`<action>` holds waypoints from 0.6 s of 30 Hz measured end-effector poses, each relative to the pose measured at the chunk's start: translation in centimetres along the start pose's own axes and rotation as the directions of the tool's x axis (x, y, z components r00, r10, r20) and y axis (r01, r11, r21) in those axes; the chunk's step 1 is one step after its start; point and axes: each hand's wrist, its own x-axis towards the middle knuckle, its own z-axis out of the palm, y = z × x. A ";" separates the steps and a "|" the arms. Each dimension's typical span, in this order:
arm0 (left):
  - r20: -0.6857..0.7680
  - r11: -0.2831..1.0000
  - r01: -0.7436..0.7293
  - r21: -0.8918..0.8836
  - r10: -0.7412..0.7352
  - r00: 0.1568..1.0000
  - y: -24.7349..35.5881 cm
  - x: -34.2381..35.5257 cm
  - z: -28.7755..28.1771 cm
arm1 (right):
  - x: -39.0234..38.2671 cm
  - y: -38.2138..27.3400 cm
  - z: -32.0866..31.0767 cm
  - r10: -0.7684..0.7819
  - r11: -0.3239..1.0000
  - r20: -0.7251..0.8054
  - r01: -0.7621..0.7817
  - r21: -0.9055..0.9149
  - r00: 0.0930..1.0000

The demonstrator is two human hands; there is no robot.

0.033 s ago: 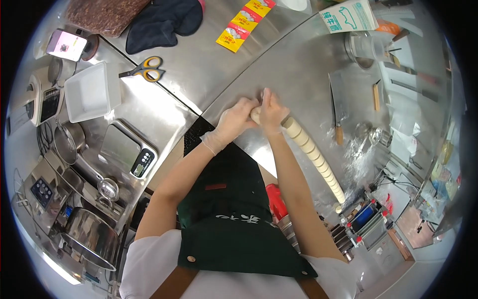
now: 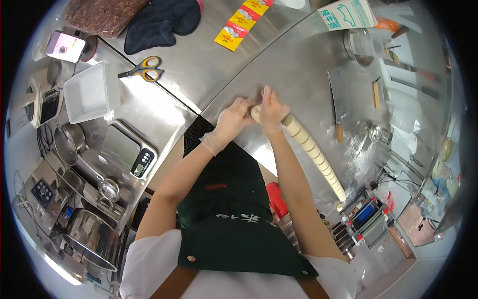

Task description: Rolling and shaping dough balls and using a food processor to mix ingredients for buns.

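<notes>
My two hands, in thin clear gloves, meet over the metal worktop (image 2: 294,65). A small pale piece of dough (image 2: 256,113) is between them. My left hand (image 2: 233,121) has its fingers curled, with the thumb against the dough's near side. My right hand (image 2: 273,110) closes on the piece from the other side, its fingers pointing up and partly hiding it. Just right of that hand starts a long row of cut dough pieces (image 2: 312,150), slanting down toward the lower right. One small end piece (image 2: 339,206) lies at its far end.
Right of the row are a broad knife (image 2: 337,107), scattered flour (image 2: 359,157) and a metal sieve (image 2: 379,135). To the left lie scissors (image 2: 149,69), a white tray (image 2: 89,92) and a digital scale (image 2: 128,149). Yellow-red packets (image 2: 241,25) and a dark oven mitt (image 2: 159,25) are at the back.
My left fingers have drawn slightly back from the dough piece, so more of it shows. The right hand has hardly moved. The whole view has shifted a little.
</notes>
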 end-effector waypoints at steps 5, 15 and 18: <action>0.069 0.984 0.016 0.175 -0.028 0.997 -1.0 -0.8 1.1 | -1.3 -0.4 -1.3 0.177 0.982 0.203 -0.158 -0.107 0.963; 0.072 0.972 0.130 0.194 -0.146 0.987 0.5 -1.1 2.8 | -2.2 1.2 0.3 0.064 0.959 -0.052 -0.076 -0.272 0.997; 0.000 0.991 0.120 0.058 -0.120 0.993 0.5 -0.8 2.5 | -1.9 -0.6 -0.2 0.182 0.973 0.003 -0.179 -0.148 0.983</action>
